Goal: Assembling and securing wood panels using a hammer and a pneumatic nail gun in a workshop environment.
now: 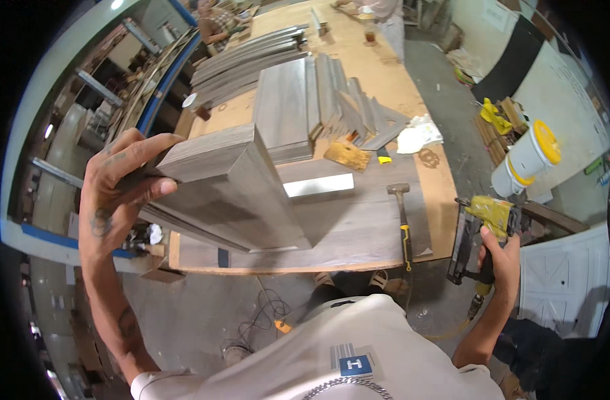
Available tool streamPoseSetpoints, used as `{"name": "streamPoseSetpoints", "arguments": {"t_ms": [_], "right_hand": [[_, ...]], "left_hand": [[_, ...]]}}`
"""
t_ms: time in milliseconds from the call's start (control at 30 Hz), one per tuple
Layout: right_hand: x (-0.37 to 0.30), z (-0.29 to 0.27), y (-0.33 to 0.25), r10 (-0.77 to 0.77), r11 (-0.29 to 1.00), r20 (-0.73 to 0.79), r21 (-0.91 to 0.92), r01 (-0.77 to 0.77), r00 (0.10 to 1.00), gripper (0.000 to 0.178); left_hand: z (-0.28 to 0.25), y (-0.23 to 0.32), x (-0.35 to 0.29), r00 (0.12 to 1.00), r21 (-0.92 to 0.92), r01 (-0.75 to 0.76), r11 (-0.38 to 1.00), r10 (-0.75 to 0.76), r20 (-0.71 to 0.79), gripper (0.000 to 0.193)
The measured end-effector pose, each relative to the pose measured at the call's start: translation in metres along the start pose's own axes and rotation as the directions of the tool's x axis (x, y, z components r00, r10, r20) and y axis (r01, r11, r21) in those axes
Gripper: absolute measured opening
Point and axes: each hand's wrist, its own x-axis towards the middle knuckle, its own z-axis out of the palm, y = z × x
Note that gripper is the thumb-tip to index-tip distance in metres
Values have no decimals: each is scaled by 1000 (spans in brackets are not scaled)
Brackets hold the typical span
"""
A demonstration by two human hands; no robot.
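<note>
Grey wood-grain box-like assembly stands at the near left of the pale plywood workbench, its upper edge pinched by the left hand; the right hand wraps a yellow-and-black nail gun, held clear; joining seems underway, fastening unclear, and stacked flat grey boards lie unassembled

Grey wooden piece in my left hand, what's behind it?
Behind the grey wooden piece, grey boards are stacked on the table; whatever its body covers can't be seen.
</note>
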Motion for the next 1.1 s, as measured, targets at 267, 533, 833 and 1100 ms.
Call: {"name": "streamPoseSetpoints", "arguments": {"t_ms": [267, 533, 833, 1100], "right_hand": [[5, 25, -14, -19, 999, 4, -41, 19, 1000, 30], [-3, 52, -25, -56, 996, -25, 72, 58, 998, 27], [-13, 62, -26, -60, 994, -25, 92, 62, 998, 24], [-9, 51, -15, -24, 993, -59, 114, 31, 998, 22]], "left_hand": [[1, -33, -48, 981, 12, 92, 996, -89, -170, 51], [159, -166, -193, 637, -568, 109, 816, -496, -590, 116], [141, -110, -85, 700, -751, -14, 660, -530, -479, 80], [164, -75, 6, 996, -197, 90, 976, -92, -2, 64]]}}
